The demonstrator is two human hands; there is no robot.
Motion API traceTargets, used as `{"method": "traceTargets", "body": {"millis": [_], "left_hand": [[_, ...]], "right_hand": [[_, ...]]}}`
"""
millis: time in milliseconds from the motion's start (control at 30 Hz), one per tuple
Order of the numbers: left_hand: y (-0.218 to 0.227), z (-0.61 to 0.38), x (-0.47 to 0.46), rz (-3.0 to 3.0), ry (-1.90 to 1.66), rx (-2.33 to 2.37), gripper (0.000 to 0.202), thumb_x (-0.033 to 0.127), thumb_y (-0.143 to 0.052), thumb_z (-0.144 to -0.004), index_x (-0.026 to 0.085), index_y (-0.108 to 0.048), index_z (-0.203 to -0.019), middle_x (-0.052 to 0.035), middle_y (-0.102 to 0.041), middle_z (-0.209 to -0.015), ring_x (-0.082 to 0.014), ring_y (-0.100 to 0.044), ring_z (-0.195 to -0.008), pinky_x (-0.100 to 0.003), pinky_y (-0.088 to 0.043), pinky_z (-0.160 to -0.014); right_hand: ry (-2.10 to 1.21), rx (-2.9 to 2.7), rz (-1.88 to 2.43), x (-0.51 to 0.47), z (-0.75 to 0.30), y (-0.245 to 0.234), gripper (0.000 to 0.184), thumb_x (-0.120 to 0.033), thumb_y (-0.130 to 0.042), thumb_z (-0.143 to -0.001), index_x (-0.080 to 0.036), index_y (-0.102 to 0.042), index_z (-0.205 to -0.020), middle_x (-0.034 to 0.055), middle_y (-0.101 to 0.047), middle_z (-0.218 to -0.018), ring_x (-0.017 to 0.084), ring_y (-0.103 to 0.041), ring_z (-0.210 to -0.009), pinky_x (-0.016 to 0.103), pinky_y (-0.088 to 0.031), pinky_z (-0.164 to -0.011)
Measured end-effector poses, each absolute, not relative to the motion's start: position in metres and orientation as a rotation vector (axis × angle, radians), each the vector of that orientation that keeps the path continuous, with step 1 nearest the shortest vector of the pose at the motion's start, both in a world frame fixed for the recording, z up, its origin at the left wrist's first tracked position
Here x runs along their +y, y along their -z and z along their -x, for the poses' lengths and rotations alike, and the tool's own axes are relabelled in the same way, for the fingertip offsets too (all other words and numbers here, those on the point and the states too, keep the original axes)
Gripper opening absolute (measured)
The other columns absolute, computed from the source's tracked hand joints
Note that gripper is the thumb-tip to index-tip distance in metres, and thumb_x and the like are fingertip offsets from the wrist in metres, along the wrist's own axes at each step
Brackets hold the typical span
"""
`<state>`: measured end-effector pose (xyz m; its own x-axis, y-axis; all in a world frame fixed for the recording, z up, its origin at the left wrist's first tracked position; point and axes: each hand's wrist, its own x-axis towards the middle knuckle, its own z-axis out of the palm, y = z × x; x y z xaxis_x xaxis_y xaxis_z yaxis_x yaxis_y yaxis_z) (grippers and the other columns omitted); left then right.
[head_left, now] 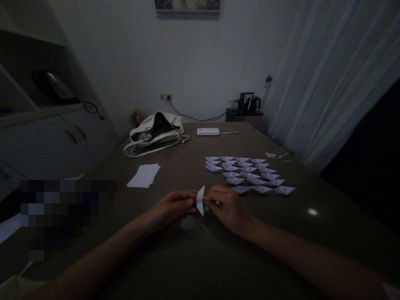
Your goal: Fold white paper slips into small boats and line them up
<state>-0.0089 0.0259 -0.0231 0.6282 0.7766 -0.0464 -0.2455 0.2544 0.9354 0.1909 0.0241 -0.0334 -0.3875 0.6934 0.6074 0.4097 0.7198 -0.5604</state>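
Both my hands meet near the middle of the dark table (175, 250) and pinch one small folded white paper piece (200, 200) between them. My left hand (173, 207) grips its left side with closed fingers. My right hand (226, 205) grips the right side, fingers curled. The paper stands on edge, pointed at top and bottom. Just right of my hands lie several finished paper boats (248, 173) in rows.
A stack of white paper sheets (144, 175) lies left of centre. A white handbag (155, 133) and a white power bank (208, 131) with a cable sit at the far end. A kettle (249, 103) stands behind, curtains to the right, cabinets to the left.
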Motion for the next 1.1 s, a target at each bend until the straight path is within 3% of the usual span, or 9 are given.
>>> {"method": "traceTargets", "body": {"millis": [133,433,533,833,1100], "left_hand": [[0.022,0.008,0.025,-1.094,-0.747,0.585,0.019,0.023,-0.068,-0.078,0.010,-0.071,-0.092,-0.0130,-0.062,-0.116,-0.0216,-0.059,-0.101,-0.030,-0.044,-0.089],[0.030,0.005,0.028,-1.009,-0.816,0.766,0.022,0.031,-0.072,-0.076,0.011,-0.070,-0.084,-0.0066,-0.068,-0.085,-0.0151,-0.062,-0.079,-0.025,-0.049,-0.077],[0.027,0.006,0.028,-1.002,-0.801,0.764,0.022,0.029,-0.074,-0.074,0.011,-0.071,-0.085,-0.0071,-0.069,-0.087,-0.0146,-0.062,-0.080,-0.023,-0.048,-0.075],[0.016,0.008,0.024,-1.030,-0.734,0.647,0.026,0.028,-0.063,-0.084,0.008,-0.070,-0.100,-0.0136,-0.068,-0.106,-0.0210,-0.060,-0.100,-0.028,-0.045,-0.088],[0.015,0.005,0.024,-1.052,-0.737,0.638,0.025,0.026,-0.064,-0.082,0.008,-0.071,-0.097,-0.0151,-0.066,-0.109,-0.0248,-0.058,-0.104,-0.034,-0.042,-0.093]], "right_hand": [[-0.415,-2.002,0.881,0.024,-0.189,0.032,0.018,-0.016,-0.057,-0.084,-0.018,-0.066,-0.069,0.0017,-0.059,-0.067,0.014,-0.054,-0.066,0.025,-0.038,-0.059],[-0.371,-2.010,0.885,0.024,-0.186,0.034,0.009,-0.022,-0.064,-0.082,-0.018,-0.069,-0.076,0.0028,-0.064,-0.068,0.015,-0.057,-0.065,0.026,-0.041,-0.060],[-0.331,-2.041,0.885,0.024,-0.188,0.034,0.011,-0.022,-0.062,-0.083,-0.018,-0.070,-0.077,0.0039,-0.065,-0.071,0.016,-0.058,-0.068,0.027,-0.042,-0.061],[-0.329,-2.110,0.915,0.023,-0.191,0.033,0.011,-0.018,-0.063,-0.082,-0.020,-0.071,-0.089,0.0046,-0.068,-0.083,0.017,-0.060,-0.076,0.028,-0.044,-0.067],[-0.287,-2.105,0.872,0.022,-0.190,0.032,0.007,-0.014,-0.067,-0.078,-0.018,-0.071,-0.081,0.0032,-0.067,-0.076,0.017,-0.059,-0.073,0.027,-0.043,-0.065]]}}
